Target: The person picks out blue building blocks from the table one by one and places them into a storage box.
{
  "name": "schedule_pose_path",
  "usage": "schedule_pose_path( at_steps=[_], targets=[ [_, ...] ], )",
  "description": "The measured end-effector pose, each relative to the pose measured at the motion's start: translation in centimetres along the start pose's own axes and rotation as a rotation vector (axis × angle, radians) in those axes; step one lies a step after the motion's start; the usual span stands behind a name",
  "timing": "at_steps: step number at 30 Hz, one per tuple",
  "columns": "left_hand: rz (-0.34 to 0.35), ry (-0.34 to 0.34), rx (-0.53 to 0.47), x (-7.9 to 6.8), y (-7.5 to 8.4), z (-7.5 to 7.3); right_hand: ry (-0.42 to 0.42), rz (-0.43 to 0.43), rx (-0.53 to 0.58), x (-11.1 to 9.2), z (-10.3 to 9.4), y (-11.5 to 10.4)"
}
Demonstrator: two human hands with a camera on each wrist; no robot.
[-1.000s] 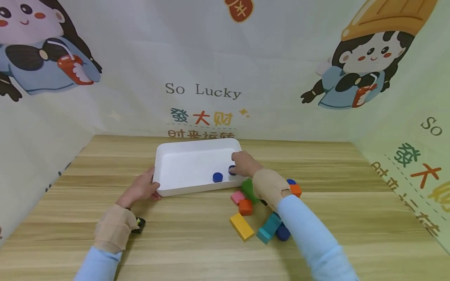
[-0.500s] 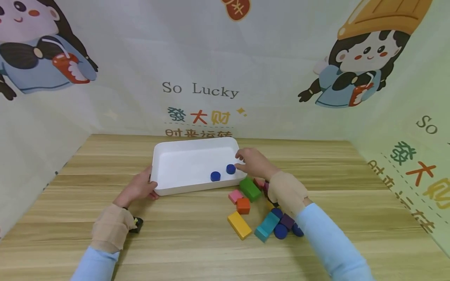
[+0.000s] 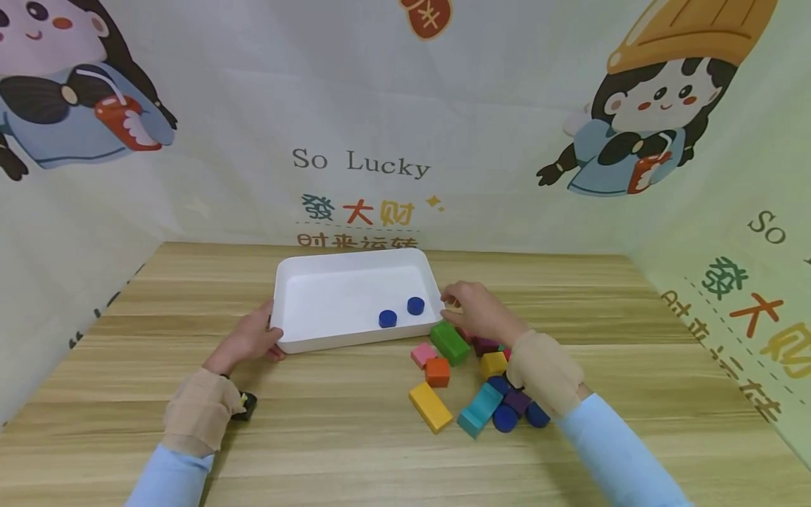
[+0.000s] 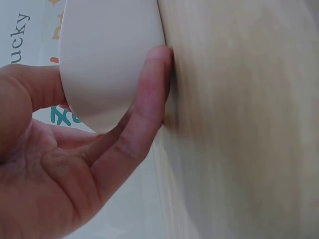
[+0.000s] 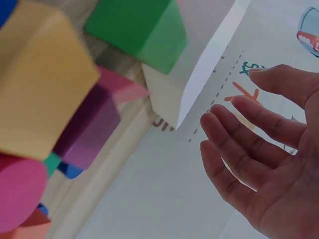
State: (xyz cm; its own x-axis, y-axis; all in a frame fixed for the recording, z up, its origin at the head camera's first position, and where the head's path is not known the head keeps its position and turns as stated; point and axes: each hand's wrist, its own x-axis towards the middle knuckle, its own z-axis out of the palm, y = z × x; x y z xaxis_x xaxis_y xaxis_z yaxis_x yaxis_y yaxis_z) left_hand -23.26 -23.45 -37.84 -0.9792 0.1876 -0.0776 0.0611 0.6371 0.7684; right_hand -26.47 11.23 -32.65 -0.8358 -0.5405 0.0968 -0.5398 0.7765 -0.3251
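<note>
At the left end of the white tray (image 3: pixel 329 299), my left hand (image 3: pixel 250 334) grips the front corner. In the left wrist view, its thumb is at the rim and its fingers (image 4: pixel 144 109) lie along the outer wall, low by the table. Two blue discs (image 3: pixel 388 319) sit apart inside the tray, near its right end. Just outside that end hovers my right hand (image 3: pixel 478 310). The right wrist view shows its fingers (image 5: pixel 232 181) loosely bent and holding nothing. A green block (image 3: pixel 450 342) lies below the hand, against the tray's front right corner.
Right of centre on the wooden table, loose blocks lie bunched: a long yellow block (image 3: pixel 430 407), a teal block (image 3: pixel 480 410), an orange block (image 3: pixel 437 372), a pink block (image 3: pixel 424 355) and several blue and purple pieces. A printed cloth (image 3: pixel 507 211) rises behind the table.
My right hand has let go of the right blue disc, leaving it in the tray, and drawn back rightward over the rim. My left hand stays on the tray's corner.
</note>
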Motion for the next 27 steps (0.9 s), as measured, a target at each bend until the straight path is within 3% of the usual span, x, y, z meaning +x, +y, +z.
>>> schedule_pose_path(
  at_steps=[11,23,27],
  targets=[
    [-0.005,-0.003,-0.012,-0.1,0.2,0.0,0.01,0.0,-0.016,-1.8,0.3,1.4],
    [0.01,0.002,-0.001,-0.3,0.4,-0.1,-0.007,0.064,0.001,-2.7,0.8,2.6],
    [0.012,0.003,-0.003,-0.3,0.3,-0.1,0.012,0.048,-0.001,-3.0,0.8,3.3]
  ],
)
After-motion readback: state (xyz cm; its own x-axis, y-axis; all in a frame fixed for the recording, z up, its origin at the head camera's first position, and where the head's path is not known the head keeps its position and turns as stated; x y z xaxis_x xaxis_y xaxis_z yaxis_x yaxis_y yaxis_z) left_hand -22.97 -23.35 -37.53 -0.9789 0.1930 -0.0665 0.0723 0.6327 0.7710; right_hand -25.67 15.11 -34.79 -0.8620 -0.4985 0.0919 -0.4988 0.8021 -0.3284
